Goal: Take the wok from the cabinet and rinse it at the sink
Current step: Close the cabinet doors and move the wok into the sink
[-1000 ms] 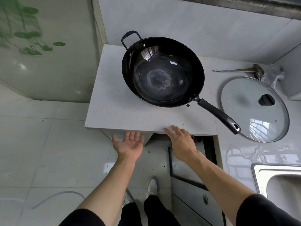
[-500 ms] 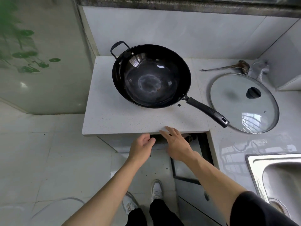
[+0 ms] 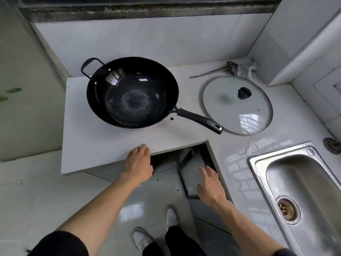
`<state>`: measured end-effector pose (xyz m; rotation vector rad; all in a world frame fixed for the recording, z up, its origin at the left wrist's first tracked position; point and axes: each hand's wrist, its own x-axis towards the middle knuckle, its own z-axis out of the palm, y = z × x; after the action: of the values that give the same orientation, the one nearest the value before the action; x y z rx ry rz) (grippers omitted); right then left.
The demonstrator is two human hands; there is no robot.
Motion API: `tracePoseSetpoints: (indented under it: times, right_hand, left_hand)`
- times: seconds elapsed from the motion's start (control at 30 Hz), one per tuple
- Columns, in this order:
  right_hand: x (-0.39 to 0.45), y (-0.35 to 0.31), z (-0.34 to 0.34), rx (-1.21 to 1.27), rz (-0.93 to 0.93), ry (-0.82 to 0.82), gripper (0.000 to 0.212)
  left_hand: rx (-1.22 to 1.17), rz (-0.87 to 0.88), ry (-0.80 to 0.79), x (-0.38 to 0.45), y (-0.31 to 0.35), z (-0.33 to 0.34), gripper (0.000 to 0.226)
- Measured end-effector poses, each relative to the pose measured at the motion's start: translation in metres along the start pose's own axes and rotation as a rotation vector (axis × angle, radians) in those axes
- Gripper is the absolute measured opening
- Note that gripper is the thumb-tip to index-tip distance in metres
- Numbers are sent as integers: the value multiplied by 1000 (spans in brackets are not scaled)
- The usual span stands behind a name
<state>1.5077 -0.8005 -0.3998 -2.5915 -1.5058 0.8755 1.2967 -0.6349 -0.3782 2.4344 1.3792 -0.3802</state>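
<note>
Left hand sits flat at the table front edge, fingers relaxed, gripping nothing. Right hand is loose-fingered over the open cabinet door. Black wok sits on the table at 12 o'clock, glass lid at its 3, sink at 4.

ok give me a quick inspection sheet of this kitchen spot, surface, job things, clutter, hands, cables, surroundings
surface: white countertop, dry-looking on the left, wet sheen near the sink.
job's things: black wok sits upright on the countertop, long handle pointing toward the sink, which is steel with nothing seen in it.
clutter: glass lid lies flat beside the wok; metal ladle by the back wall.
grippers: left hand at the countertop edge, holding nothing; right hand with spread fingers at the open cabinet door.
cables: nothing seen.
surroundings: tiled walls, glossy floor tiles, the person's white shoes below.
</note>
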Motion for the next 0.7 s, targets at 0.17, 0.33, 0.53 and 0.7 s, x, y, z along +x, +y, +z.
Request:
tracePoseSetpoints:
  times: [0.17, 0.33, 0.53, 0.7]
  right_hand:
    - [-13, 20, 17, -68, 65, -28, 82]
    - [-23, 16, 32, -72, 126, -14, 91]
    - [-16, 7, 31, -20, 140, -7, 105]
    - [-19, 10, 31, -22, 135, 17, 104]
  left_hand:
    - [61, -5, 1, 5, 3, 5, 56]
    - [62, -14, -13, 9, 2, 2, 50]
    - [51, 11, -2, 7, -1, 2, 51]
    - [22, 19, -11, 3, -2, -2, 52]
